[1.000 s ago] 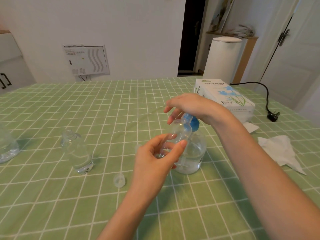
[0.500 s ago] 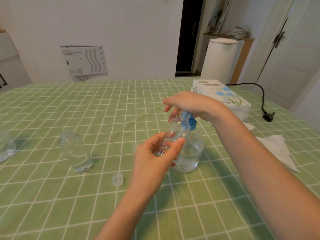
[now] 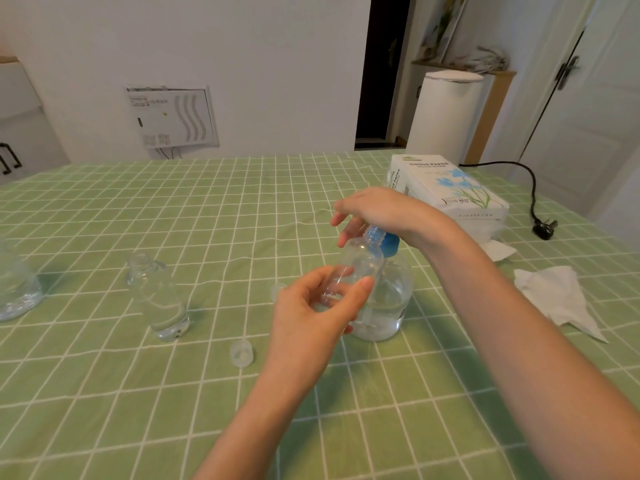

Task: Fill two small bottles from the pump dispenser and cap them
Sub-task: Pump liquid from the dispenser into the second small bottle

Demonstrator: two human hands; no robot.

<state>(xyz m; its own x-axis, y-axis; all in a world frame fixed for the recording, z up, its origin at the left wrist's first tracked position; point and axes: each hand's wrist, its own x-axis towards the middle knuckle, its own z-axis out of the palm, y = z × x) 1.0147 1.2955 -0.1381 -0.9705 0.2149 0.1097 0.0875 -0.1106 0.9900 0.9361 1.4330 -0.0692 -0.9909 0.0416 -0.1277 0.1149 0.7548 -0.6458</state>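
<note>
filling looks to be the step in hand: the left hand (image 3: 311,313), fingers and thumb curled round a small bottle (image 3: 360,263), holds it tilted just in front of the pump dispenser (image 3: 391,303) with its mouth at the blue pump head (image 3: 389,242), on which the right hand (image 3: 377,213) rests with fingers loosely straight, gripping nothing. the other bottle (image 3: 159,299) stands uncapped well left of the dispenser, a loose cap (image 3: 241,353) nearer. the next move calls for a steady press with nozzle and mouth aligned.

Head view, forward-down, close over table (image 3: 104,393)
</note>
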